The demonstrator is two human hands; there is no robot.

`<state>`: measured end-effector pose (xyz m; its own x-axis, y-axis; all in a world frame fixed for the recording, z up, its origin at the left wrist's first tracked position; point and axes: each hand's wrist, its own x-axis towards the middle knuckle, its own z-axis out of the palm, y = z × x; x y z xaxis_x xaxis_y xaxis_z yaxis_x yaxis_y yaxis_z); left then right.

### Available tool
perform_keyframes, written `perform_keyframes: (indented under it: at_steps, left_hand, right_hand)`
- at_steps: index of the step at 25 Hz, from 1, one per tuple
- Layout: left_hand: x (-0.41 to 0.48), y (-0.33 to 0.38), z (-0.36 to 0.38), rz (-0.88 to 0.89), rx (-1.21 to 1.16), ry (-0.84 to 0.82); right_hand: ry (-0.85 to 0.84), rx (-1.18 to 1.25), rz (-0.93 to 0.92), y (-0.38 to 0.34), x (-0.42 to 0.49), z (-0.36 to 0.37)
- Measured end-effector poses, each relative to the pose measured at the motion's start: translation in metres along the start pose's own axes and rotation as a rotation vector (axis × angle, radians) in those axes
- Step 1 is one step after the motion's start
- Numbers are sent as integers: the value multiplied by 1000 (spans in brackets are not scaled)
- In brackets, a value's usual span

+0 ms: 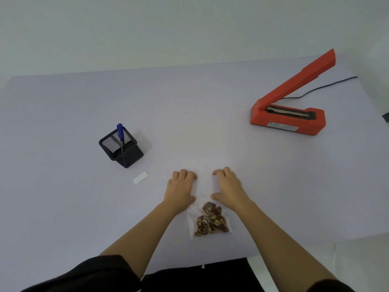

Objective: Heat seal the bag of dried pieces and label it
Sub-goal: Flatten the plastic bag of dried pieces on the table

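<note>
A clear plastic bag (pixel 205 197) lies flat near the table's front edge, with brown and red dried pieces (pixel 211 220) bunched in its near end. My left hand (pixel 182 189) lies palm down on the left edge of the bag's empty far part, fingers curled. My right hand (pixel 228 189) does the same on the right edge. An orange heat sealer (pixel 288 118) stands at the far right with its arm raised. A small white label (pixel 140 177) lies to the left of my hands. A blue pen (pixel 120 135) stands in a black mesh holder (pixel 122 149).
The table (pixel 63 207) has a pale lilac top. The sealer's black cord (pixel 320 88) runs off toward the far right edge. A white wall rises behind the table. My dark clothing shows at the bottom of the view.
</note>
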<state>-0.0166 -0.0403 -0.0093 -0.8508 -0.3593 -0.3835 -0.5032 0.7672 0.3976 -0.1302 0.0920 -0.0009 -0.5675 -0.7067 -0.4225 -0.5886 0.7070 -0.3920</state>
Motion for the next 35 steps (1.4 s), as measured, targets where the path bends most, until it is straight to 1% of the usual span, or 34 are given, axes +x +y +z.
perform_keyframes:
  at_steps: [2,5,8,15,17,19,22,25,26,28,31,35]
  left_hand:
    - [-7,-1,7,72,16,9]
    - [-13,-3,11,88,-72,-11]
    - [-4,-1,3,63,-75,-58]
    - [19,8,-10,-15,50,-137]
    - [17,13,-8,-35,66,-107]
    - [10,11,-5,-49,48,-43]
    - [-10,0,10,-44,-76,57]
    - [-26,-7,28,-20,-200,156]
    - [-25,-8,28,-12,-205,152]
    - [-20,-8,22,-9,-202,84]
    - [-8,-7,5,-14,-158,-20]
    - [6,-4,-11,-17,-22,-90]
  right_hand:
    - [-5,56,-82,4,-7,6]
    - [0,94,-180,10,-12,13]
    - [-53,49,-202,10,-2,7]
    - [-131,-87,-198,0,21,-6]
    - [-133,-110,-191,-1,21,-6]
    - [-86,-67,-166,2,14,-2]
    - [13,35,-182,8,-3,11]
    - [73,104,-226,10,-14,21]
    - [88,111,-231,12,-14,22]
    - [74,93,-227,13,-11,20]
    - [-17,10,-206,13,-3,11]
    - [-100,-65,-184,9,11,0]
